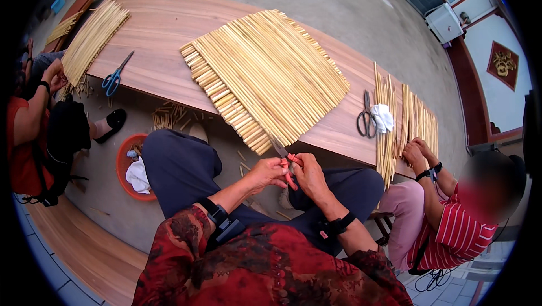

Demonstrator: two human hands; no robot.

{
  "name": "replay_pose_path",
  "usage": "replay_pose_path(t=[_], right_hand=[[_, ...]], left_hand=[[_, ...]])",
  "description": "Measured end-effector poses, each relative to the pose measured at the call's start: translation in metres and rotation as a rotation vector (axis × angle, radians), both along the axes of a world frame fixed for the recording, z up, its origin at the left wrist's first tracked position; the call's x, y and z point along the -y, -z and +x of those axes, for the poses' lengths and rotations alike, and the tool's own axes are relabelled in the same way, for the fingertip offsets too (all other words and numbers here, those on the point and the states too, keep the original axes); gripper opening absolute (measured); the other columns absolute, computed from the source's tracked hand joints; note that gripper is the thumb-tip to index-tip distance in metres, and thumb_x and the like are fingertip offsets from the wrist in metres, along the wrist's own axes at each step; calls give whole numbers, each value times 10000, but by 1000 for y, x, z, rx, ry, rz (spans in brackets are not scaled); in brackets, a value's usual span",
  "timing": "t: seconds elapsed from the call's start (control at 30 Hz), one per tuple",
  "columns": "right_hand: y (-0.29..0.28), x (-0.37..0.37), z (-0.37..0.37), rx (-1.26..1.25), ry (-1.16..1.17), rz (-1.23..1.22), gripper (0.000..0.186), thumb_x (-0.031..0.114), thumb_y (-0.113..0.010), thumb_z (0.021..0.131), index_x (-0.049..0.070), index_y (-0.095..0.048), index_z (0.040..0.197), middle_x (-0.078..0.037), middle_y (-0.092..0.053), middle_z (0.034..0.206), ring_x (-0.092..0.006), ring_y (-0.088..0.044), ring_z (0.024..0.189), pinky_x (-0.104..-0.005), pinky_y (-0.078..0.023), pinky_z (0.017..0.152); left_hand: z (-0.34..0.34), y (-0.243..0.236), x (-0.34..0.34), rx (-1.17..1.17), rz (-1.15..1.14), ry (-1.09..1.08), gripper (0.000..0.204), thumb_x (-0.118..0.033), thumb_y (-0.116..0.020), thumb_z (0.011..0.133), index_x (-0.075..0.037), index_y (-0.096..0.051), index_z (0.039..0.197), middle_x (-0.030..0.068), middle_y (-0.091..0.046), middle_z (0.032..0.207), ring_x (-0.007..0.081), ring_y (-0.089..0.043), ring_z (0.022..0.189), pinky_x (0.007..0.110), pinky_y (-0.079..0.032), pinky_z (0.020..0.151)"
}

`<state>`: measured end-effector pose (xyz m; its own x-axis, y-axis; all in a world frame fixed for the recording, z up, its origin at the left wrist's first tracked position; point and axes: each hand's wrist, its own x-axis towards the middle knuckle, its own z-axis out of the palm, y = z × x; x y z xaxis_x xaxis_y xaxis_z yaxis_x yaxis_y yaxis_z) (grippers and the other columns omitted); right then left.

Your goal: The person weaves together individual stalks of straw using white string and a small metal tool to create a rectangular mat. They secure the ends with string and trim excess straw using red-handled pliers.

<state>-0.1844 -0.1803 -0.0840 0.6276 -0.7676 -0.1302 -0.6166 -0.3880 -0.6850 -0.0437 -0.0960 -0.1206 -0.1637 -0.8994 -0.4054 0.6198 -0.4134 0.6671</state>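
My left hand (266, 173) and my right hand (306, 173) are together at the front edge of the wooden table, both closed on red-handled scissors (289, 174). The metal blades point up and away from me, at the lower corner of a large mat of yellow reed sticks (265, 80) lying on the table. Short cut stick ends (223, 102) run along the mat's left side. Whether the blades touch a stick is too small to tell. My forearms come in from below, over my dark trousers.
Blue scissors (113, 80), black scissors (367, 125), white cloth (382, 118) and stick bundles (96, 35) lie on the table (152, 29). Co-workers sit left (31, 119) and right (457, 221), hands on sticks. An orange basin (127, 176) and scattered offcuts are on the floor.
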Motion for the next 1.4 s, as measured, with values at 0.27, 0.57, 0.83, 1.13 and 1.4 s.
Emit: replay_pose_path(t=[0.27,0.57,0.83,1.13,1.4], right_hand=[[-22,5,9,-113,-145,-88,341,274,-594,761,73,-506,1022,-139,-488,939,-323,-530,879,-385,-446,744],[-22,19,11,-163,-296,-291,373,220,-634,673,46,-504,976,-154,-496,872,-325,-525,814,-402,-442,702],[-12,27,18,-210,-333,-497,340,156,-627,652,41,-504,947,-139,-490,836,-306,-509,765,-399,-407,645],[-1,41,25,-226,-377,-598,311,187,-657,645,75,-522,902,-106,-499,800,-282,-502,742,-393,-391,628],[-5,48,28,-195,-403,-603,233,230,-645,688,98,-535,844,-82,-503,778,-256,-506,724,-369,-388,620]], left_hand=[[-1,2,7,-47,-12,-38,263,-124,-456,885,-10,-476,1121,79,-562,1004,178,-585,909,306,-510,742],[2,10,13,-138,-40,-12,277,-172,-391,912,-6,-468,1120,101,-553,1039,207,-586,910,335,-504,746],[1,1,20,-41,-11,16,317,-284,-384,927,-48,-482,1115,90,-540,1082,195,-578,914,316,-496,721],[1,0,23,26,-16,-33,316,-273,-376,932,-41,-482,1117,77,-529,1119,206,-575,934,322,-498,717],[24,-1,-11,115,226,-250,329,-319,-461,890,1,-531,915,110,-591,879,206,-612,774,309,-512,579]])
